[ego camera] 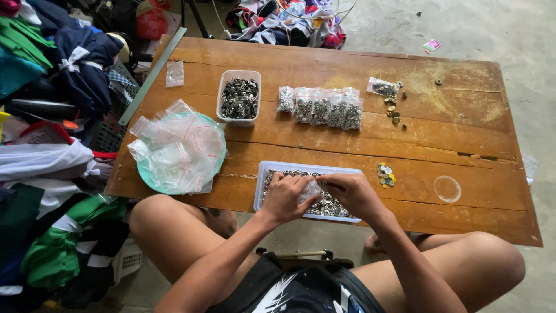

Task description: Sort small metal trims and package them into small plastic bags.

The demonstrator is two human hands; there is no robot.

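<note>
Small clear bag (311,189) pinched between fingers of left hand (285,197) and right hand (353,192), just above white tray (263,179) of metal buttons at near bench (463,139) edge. Farther back, tub (239,98) of dark fasteners; beside it, row of filled bags (321,107). Teal plate (142,174) heaped with empty bags.

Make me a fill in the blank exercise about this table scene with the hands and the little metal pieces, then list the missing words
1. Both hands, left hand and right hand, hold a small clear bag over a ____ tray of metal pieces.
2. The pile of empty clear bags lies on a ____ plate.
3. The row of filled bags lies to the ____ of the clear tub in the picture.

Missing words: white; green; right
</note>
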